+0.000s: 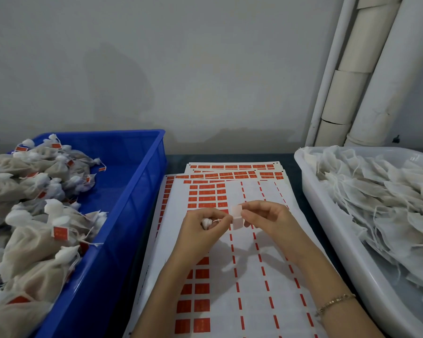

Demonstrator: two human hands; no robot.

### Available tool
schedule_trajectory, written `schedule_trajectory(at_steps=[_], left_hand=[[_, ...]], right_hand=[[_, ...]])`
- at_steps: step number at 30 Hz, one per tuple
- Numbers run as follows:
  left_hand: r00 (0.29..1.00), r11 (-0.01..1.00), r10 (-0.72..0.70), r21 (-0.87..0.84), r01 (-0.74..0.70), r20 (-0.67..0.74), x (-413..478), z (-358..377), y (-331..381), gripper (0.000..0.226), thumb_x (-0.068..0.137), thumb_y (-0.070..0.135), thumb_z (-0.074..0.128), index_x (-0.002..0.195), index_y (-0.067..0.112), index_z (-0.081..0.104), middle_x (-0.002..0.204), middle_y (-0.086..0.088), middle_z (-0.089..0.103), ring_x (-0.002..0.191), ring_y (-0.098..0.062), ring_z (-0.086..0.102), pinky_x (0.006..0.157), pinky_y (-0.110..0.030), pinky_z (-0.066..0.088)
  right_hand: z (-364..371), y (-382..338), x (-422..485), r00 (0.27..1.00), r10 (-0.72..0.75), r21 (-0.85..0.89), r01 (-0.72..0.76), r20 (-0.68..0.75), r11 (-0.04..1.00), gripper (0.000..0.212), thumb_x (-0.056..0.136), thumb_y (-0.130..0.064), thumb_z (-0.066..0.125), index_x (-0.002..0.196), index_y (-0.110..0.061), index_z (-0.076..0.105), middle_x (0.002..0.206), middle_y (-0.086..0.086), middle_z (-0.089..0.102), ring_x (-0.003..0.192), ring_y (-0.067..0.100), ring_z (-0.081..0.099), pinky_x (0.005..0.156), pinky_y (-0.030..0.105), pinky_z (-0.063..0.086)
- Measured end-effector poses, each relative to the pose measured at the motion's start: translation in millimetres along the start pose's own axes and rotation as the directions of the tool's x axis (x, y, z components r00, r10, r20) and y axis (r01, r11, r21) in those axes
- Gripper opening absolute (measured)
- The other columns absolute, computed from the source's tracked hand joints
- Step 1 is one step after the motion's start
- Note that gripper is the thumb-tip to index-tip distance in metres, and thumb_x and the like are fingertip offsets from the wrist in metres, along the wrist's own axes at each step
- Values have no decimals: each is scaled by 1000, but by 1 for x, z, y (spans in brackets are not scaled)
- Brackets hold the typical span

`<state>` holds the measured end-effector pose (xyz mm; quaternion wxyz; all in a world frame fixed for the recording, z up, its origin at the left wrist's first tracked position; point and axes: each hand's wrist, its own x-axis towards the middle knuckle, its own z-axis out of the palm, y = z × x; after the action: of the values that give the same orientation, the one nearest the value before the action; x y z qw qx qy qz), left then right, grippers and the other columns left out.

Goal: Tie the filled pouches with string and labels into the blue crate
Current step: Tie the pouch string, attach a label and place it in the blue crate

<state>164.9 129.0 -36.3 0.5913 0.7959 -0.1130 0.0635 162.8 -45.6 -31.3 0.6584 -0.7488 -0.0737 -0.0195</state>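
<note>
My left hand (200, 224) grips the bunched white top of a pouch (206, 223) and pinches its thin string near the thumb. My right hand (266, 219) pinches a pale label (237, 217), sticky side toward me, right beside my left thumb. Both hands hover over the label sheets (254, 264) of red stickers at the table's middle. The pouch's body is hidden under my left hand. The blue crate (132, 191) stands at the left, piled with tied pouches (34, 215) that carry red labels.
A white tub (327, 215) at the right holds several untied pouches (376, 196) with loose strings. White pipes (366, 69) run up the wall at the back right. A grey wall closes the far side of the dark table.
</note>
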Motion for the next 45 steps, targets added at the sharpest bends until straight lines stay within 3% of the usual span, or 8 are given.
schedule_trajectory(at_steps=[4, 10, 15, 21, 24, 28, 32, 45], left_hand=[[1000, 1000, -2, 3, 2, 15, 0, 0, -1, 14, 84, 28, 70, 77, 39, 68, 74, 29, 65, 83, 8, 60, 58, -2, 44], [999, 1000, -17, 21, 16, 30, -1, 2, 0, 22, 86, 26, 67, 71, 42, 66, 71, 23, 66, 76, 6, 59, 59, 0, 44], [996, 996, -85, 32, 86, -29, 2, 3, -2, 16, 84, 29, 68, 70, 37, 68, 64, 22, 65, 77, 9, 58, 55, 1, 41], [994, 994, -53, 94, 62, -93, 1, 6, -1, 14, 83, 30, 69, 72, 38, 67, 69, 26, 64, 79, 10, 60, 57, -3, 43], [986, 989, -131, 53, 137, -103, 2, 5, 1, 17, 84, 33, 68, 68, 36, 67, 64, 27, 63, 78, 11, 59, 54, -4, 41], [954, 956, -293, -32, 291, -71, 4, 2, -1, 14, 84, 39, 66, 77, 28, 70, 70, 12, 63, 71, -12, 60, 64, -17, 44], [902, 881, -430, -201, 428, 35, 7, 0, 2, 18, 86, 33, 66, 80, 16, 68, 60, 2, 54, 57, -12, 48, 61, -21, 41], [887, 836, -449, -302, 458, 104, 6, -4, 7, 26, 88, 27, 63, 65, 15, 60, 53, -1, 48, 47, -10, 40, 52, -17, 38]], right_hand=[[0, 3, 2, 998, -17, -33, 15, -53, 999, 9, 84, -21, 69, 89, -28, 68, 82, -20, 70, 80, 2, 65, 62, 5, 47], [3, 5, 3, 995, -79, -64, 75, -63, 995, 12, 84, -18, 68, 88, -29, 68, 84, -23, 69, 84, -1, 64, 65, 6, 48], [7, 6, 3, 985, -156, -183, 141, -73, 973, 12, 85, -19, 68, 86, -32, 68, 84, -19, 69, 86, 1, 64, 71, 10, 51], [16, 6, 0, 960, -247, -350, 188, -131, 918, 9, 87, -21, 66, 88, -30, 64, 89, -17, 66, 82, 4, 61, 72, 9, 49], [17, 3, -2, 949, -282, -348, 219, -141, 912, 11, 86, -22, 66, 87, -33, 64, 89, -18, 65, 85, 1, 59, 72, 9, 49], [18, 1, -4, 935, -325, -353, 260, -140, 899, 16, 85, -21, 67, 86, -36, 62, 90, -22, 63, 88, -4, 56, 71, 5, 46], [17, 2, -3, 920, -376, -382, 309, -112, 871, 11, 82, -21, 68, 90, -30, 66, 94, -18, 63, 89, -3, 56, 69, 5, 46], [16, 7, -1, 894, -442, -425, 371, -77, 825, 11, 79, -19, 70, 90, -19, 73, 97, -10, 63, 86, 4, 59, 69, 4, 44]])
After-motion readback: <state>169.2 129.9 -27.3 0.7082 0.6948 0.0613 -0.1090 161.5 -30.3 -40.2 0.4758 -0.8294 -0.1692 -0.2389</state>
